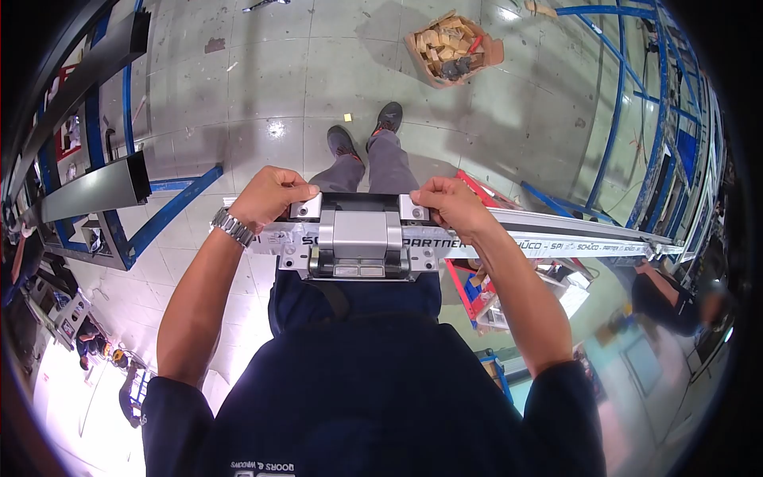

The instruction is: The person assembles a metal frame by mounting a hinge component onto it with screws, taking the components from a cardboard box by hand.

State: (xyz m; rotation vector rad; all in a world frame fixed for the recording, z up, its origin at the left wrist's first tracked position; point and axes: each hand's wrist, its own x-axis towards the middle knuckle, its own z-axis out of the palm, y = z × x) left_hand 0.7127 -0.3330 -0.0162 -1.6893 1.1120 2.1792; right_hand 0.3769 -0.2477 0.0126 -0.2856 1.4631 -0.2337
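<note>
A silver door hinge [359,232] with a thick middle barrel and end plates with screw holes sits across a long aluminium profile [540,245], whose film carries printed lettering. My left hand [272,197], with a metal watch [233,226] on its wrist, pinches the upper left plate of the hinge between thumb and fingers. At the opposite end, my right hand [455,208] is closed on the upper right plate, its fingertips partly hidden. The hinge lies against the profile in front of my body, over my legs.
Blue metal racks [175,208] stand left, with dark profiles [95,191] jutting out. A cardboard box [453,49] of small blocks sits on the floor ahead. A red cart [475,298] is under the profile. Another person [668,294] works at right.
</note>
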